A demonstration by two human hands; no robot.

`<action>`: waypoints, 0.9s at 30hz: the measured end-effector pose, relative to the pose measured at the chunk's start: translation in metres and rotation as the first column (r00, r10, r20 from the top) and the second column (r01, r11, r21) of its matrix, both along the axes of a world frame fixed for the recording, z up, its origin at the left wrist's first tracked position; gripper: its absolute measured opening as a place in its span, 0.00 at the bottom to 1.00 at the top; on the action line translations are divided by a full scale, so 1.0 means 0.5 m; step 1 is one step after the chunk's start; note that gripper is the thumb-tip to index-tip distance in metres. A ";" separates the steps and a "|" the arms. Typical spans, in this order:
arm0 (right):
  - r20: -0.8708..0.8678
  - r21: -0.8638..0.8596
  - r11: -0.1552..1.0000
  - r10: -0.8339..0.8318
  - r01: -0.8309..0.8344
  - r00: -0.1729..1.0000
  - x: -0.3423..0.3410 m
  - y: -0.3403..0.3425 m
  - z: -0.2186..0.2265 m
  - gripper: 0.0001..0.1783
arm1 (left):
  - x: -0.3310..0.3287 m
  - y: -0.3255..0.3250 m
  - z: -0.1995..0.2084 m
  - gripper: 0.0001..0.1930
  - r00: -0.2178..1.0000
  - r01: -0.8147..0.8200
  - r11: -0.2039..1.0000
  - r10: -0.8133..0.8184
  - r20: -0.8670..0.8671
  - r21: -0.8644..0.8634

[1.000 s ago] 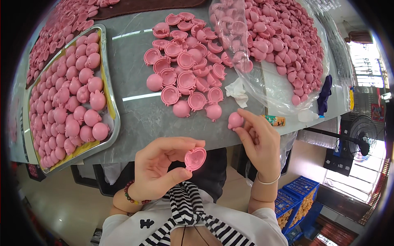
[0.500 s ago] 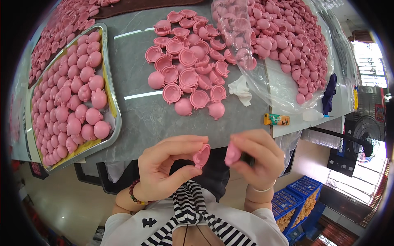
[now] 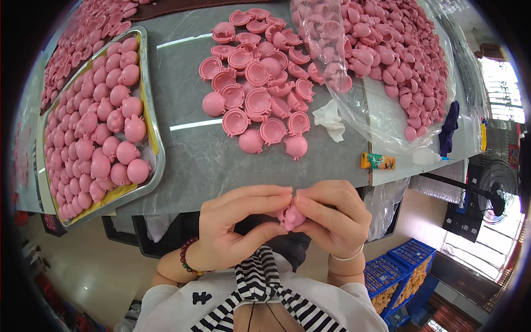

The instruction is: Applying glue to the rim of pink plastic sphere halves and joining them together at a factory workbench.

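Between my two hands, just off the table's near edge, two pink plastic half-shells meet. My left hand (image 3: 235, 224) pinches one pink half-shell (image 3: 280, 213) between thumb and fingers, and the fingers cover most of it. The other pink half-shell (image 3: 293, 218), with small knobs on its outside, is gripped by my right hand (image 3: 334, 218). The two pieces touch; whether they are fully joined I cannot tell. Beyond my hands, a loose spread of pink half-shells (image 3: 273, 131) lies on the grey table (image 3: 191, 160), most with the hollow side up.
At left, a metal tray (image 3: 157, 166) holds many closed pink balls. A clear plastic bag (image 3: 354, 124) of half-shells lies at the far right. Near it are a crumpled white tissue (image 3: 329, 120), a small orange-green tube (image 3: 378, 161), a white bottle (image 3: 425, 156) and a dark purple cloth (image 3: 449, 130).
My hands have come together from a small gap, the right one moving left and the left one slightly right. The two half-shells now touch. The view has shifted slightly.
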State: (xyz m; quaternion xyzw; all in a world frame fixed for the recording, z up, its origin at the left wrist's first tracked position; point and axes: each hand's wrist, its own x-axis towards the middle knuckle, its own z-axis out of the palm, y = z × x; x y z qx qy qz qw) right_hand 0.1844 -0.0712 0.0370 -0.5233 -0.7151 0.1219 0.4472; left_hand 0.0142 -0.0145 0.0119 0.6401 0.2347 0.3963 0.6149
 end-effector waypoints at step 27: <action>-0.024 0.081 0.991 -0.106 0.108 0.994 -0.034 -0.019 -0.017 0.21 | 0.007 0.000 -0.008 0.21 0.990 0.087 0.996 -0.086 0.107 -0.001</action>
